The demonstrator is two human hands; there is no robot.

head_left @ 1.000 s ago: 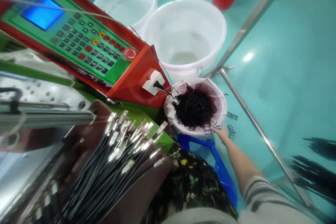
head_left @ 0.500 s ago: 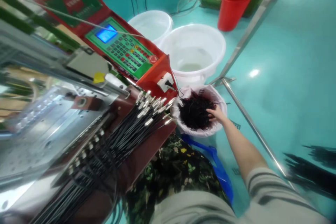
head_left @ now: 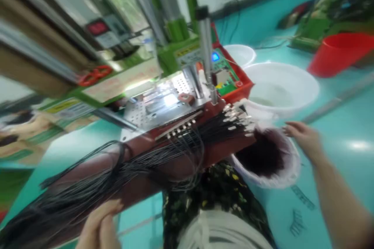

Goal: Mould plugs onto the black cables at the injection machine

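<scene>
My right hand (head_left: 305, 136) is above the right rim of a round bin (head_left: 289, 179) with a pale liner. Its fingers are stretched out and look open, blurred, with nothing visible in them. Dark scraps (head_left: 260, 155) lie inside the bin. At the lower left, my left hand (head_left: 101, 223) is beside the front edge of a brown bench (head_left: 137, 194), near a bundle of black cables (head_left: 146, 163). Its fingers reach forward, apparently open with nothing in them, though motion smears them. The cables' pale metal ends (head_left: 238, 116) gather at the bench's right end.
A green press with a metal plate (head_left: 157, 103) stands behind the bench. Right of it is a red control box (head_left: 245, 85). White tubs (head_left: 314, 89) and a red bucket (head_left: 330, 58) stand farther back. A metal rail (head_left: 336, 103) crosses the right side.
The view has swung left and up toward the press. My right hand has come out of the bin to above its rim. My left hand has come into view.
</scene>
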